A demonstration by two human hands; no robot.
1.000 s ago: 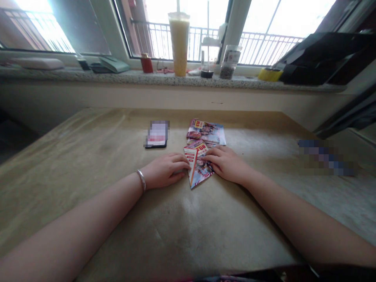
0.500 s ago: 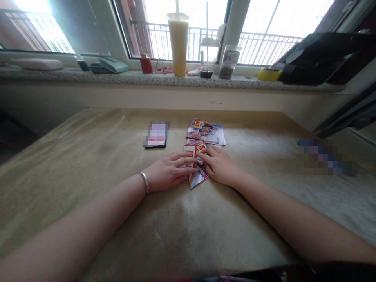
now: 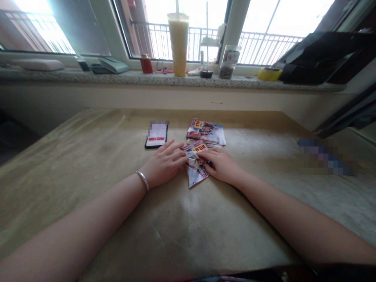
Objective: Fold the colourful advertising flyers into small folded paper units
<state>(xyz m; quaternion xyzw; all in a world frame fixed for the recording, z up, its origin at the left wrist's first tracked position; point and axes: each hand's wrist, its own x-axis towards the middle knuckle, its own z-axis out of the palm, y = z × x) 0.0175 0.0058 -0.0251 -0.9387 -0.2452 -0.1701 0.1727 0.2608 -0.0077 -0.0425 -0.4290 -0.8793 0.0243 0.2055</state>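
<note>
A glossy printed leaflet (image 3: pixel 195 167), bearing a yellow price label and tapering to a point at its near end, lies on the table between my hands. My left hand (image 3: pixel 164 162), with a silver bangle at the wrist, rests at the leaflet's left edge, fingers stretched out. Across its right side lie the fingers of my right hand (image 3: pixel 223 165), with the thumb apart from them. Just beyond, a small stack of similar leaflets (image 3: pixel 210 133) sits flat. A phone (image 3: pixel 156 135) with a lit screen, partly pixelated, is up and left of my left hand.
The pale table (image 3: pixel 164 231) reaches to the wall below the window. A pixelated flat item (image 3: pixel 326 156) lies at its right. On the stone sill (image 3: pixel 117 78) stand a tall yellow drink cup (image 3: pixel 178 47), a red container (image 3: pixel 146 64), clear containers and a black bag (image 3: pixel 320 58).
My left hand has shifted left, toward the phone. The red-lettered flap at the leaflet's left side no longer shows; its picture side is exposed there. My right hand has barely moved.
</note>
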